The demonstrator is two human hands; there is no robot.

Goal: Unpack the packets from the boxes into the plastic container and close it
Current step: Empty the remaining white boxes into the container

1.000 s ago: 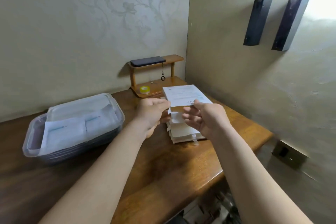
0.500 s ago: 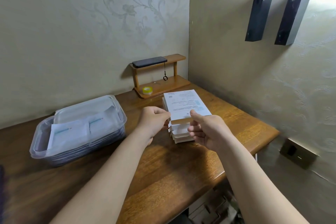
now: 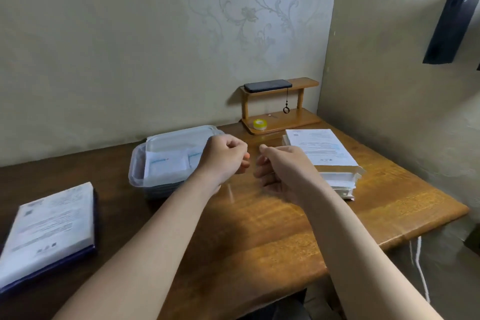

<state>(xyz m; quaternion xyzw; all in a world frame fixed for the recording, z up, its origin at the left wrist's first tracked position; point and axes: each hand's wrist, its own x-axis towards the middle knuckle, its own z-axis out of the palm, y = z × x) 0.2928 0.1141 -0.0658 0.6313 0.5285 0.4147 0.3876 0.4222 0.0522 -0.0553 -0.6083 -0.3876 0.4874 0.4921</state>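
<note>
— Wooden table [image 3: 259, 228] set into a corner of pale, flower-patterned walls, yes? Where does the plastic container sit on it?

— Left of the middle, toward the far edge. The plastic container [image 3: 136, 174] is clear, with white packets [image 3: 166, 163] printed in blue lying flat inside. Its lid [image 3: 179, 138] lies loosely over the far part and is not pressed shut.

— And the hands?

— Both hover above the table just right of the container, near each other but apart. The left hand [image 3: 226, 158] is curled into a fist, thumb against the fingers, and covers the container's right corner from this angle. Whether it pinches anything I cannot tell. The right hand [image 3: 283, 166] has its fingers loosely curled, with nothing visible in them.

— The boxes?

— A stack of boxes [image 3: 335, 176] stands just right of the right hand, with a white printed face on top and ragged edges at the near end. One more box [image 3: 49, 231], with a white printed face and dark blue sides, lies well apart at the near left.

— Anything beyond?

— A small wooden shelf [image 3: 306, 83] stands at the far edge against the wall. A dark phone [image 3: 267, 86] lies on its upper board, a ring on a cord [image 3: 285, 109] hangs down from it, and a yellow tape roll [image 3: 259, 124] sits on its base. A dark fixture [image 3: 452, 26] hangs on the right wall, and a white cord [image 3: 418, 267] drops below the table's right edge.
</note>
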